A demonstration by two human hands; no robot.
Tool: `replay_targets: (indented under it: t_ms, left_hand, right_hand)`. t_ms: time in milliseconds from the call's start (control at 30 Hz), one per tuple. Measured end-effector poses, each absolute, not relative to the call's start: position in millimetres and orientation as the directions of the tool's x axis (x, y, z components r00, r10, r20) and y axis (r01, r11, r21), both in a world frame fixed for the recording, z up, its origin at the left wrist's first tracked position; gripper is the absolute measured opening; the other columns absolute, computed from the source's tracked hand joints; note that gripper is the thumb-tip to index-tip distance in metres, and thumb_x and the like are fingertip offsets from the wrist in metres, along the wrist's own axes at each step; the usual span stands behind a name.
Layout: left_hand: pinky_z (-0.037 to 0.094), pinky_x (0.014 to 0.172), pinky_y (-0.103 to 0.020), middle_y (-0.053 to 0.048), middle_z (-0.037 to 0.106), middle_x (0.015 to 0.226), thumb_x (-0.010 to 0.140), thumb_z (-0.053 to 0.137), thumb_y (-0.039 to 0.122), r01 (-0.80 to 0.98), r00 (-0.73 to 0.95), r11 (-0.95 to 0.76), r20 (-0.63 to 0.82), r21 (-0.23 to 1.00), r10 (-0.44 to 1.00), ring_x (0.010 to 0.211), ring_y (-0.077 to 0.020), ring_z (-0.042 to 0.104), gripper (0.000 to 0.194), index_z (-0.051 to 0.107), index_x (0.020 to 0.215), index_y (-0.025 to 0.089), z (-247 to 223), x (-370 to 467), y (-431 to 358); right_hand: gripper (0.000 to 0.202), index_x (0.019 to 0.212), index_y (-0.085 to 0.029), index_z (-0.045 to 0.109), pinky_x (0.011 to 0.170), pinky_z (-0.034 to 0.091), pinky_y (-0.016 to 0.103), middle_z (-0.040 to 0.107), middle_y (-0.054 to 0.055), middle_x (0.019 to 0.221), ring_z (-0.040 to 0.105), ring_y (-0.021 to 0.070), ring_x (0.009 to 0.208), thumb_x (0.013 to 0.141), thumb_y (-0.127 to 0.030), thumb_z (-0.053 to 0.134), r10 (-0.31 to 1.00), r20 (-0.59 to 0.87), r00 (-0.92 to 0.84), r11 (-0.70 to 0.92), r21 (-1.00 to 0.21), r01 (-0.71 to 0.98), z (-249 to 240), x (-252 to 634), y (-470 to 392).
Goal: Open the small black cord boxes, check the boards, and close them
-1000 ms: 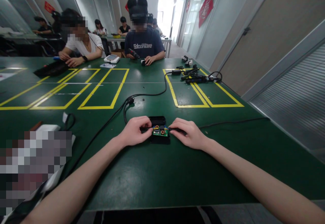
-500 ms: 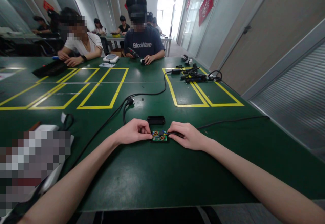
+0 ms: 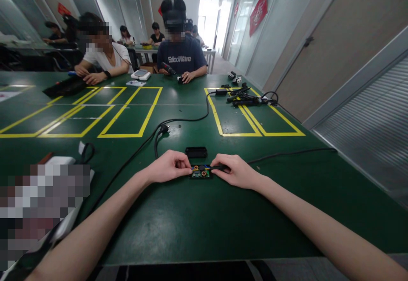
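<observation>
A small green circuit board [image 3: 200, 172] with copper coils and coloured wires sits in a black plastic case half [image 3: 200, 177] on the table. At its left end my left hand [image 3: 172, 166] is closed in a pinch, where a black cable [image 3: 156, 147] runs in behind the fingers; the fingertips hide the exact grip. My right hand [image 3: 234, 170] pinches another black cable [image 3: 219, 168] at the board's right end. Just beyond the board lies the other black case half [image 3: 196, 152], hollow side up.
A cable plug [image 3: 164, 129] lies ahead on the left. Bundled black cables [image 3: 247, 98] rest inside yellow tape outlines at the far right. Across the table, one person holds a power tool [image 3: 168, 68]; another handles a dark sheet-like object [image 3: 65, 86]. A blurred-out pile [image 3: 41, 204] sits left.
The circuit board now sits lower, with the black case rim showing around it. My hands stay at its two ends. The view has shifted slightly.
</observation>
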State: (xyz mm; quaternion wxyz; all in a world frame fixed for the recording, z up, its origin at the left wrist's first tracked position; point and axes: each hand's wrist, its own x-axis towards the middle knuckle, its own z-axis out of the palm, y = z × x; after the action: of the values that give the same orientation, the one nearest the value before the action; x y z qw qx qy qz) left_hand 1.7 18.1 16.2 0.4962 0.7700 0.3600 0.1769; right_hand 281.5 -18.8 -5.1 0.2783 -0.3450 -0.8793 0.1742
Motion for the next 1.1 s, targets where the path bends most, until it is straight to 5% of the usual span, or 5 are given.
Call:
replay_targets:
  t_ms: [200,367,533,800,1100]
  left_hand:
    - [0.036,0.056,-0.02,0.004,0.055,0.061,0.083,0.069,0.029,0.383,0.696,-0.408,0.031,0.829,0.718,0.058,-0.0095,0.047,0.025,0.059,0.065,0.016,12.3,3.4,18.7]
    - [0.038,0.059,-0.021,0.002,0.062,0.066,0.079,0.064,0.018,0.388,0.716,-0.478,0.069,0.788,0.695,0.059,-0.0096,0.049,0.009,0.069,0.072,0.014,11.6,1.4,20.5]
    - [0.041,0.065,-0.022,-0.001,0.065,0.073,0.081,0.065,0.021,0.394,0.702,-0.53,0.126,0.751,0.701,0.066,-0.0116,0.055,0.012,0.071,0.073,0.014,10.3,-2.1,24.3]
    - [0.038,0.061,-0.021,0.003,0.057,0.066,0.083,0.062,0.019,0.436,0.68,-0.529,0.119,0.728,0.723,0.061,-0.0103,0.049,0.014,0.067,0.071,0.015,10.3,0.7,24.4]
    - [0.035,0.063,-0.023,0.003,0.053,0.07,0.082,0.059,0.014,0.473,0.692,-0.635,0.189,0.611,0.697,0.063,-0.0111,0.048,0.015,0.06,0.067,0.016,9.1,3.9,25.5]
  right_hand:
    - [0.022,0.092,-0.019,0.06,0.062,0.045,0.025,0.067,0.003,0.088,0.063,0.0152,0.069,0.089,-0.031,0.077,0.653,0.345,-0.674,0.745,-0.452,0.491,-3.1,282.8,-20.9]
    - [0.019,0.092,-0.019,0.059,0.063,0.045,0.025,0.066,0.004,0.089,0.064,0.0151,0.071,0.097,-0.033,0.071,0.632,0.358,-0.688,0.769,-0.406,0.495,-4.6,282.9,-19.8]
    - [0.018,0.092,-0.02,0.059,0.059,0.042,0.025,0.066,0.003,0.088,0.06,0.0137,0.066,0.1,-0.034,0.067,0.64,0.36,-0.679,0.765,-0.374,0.524,-5.6,282.4,-18.6]
    - [0.011,0.094,-0.02,0.061,0.074,0.049,0.034,0.068,0.007,0.087,0.061,0.0229,0.083,0.099,-0.028,0.067,0.585,0.43,-0.688,0.809,-0.254,0.53,-7.9,281.3,-10.6]
    - [0.007,0.095,-0.021,0.06,0.084,0.055,0.039,0.07,0.01,0.104,0.062,0.0239,0.098,0.097,-0.022,0.066,0.624,0.418,-0.66,0.78,-0.391,0.489,-2.3,280.2,-10.0]
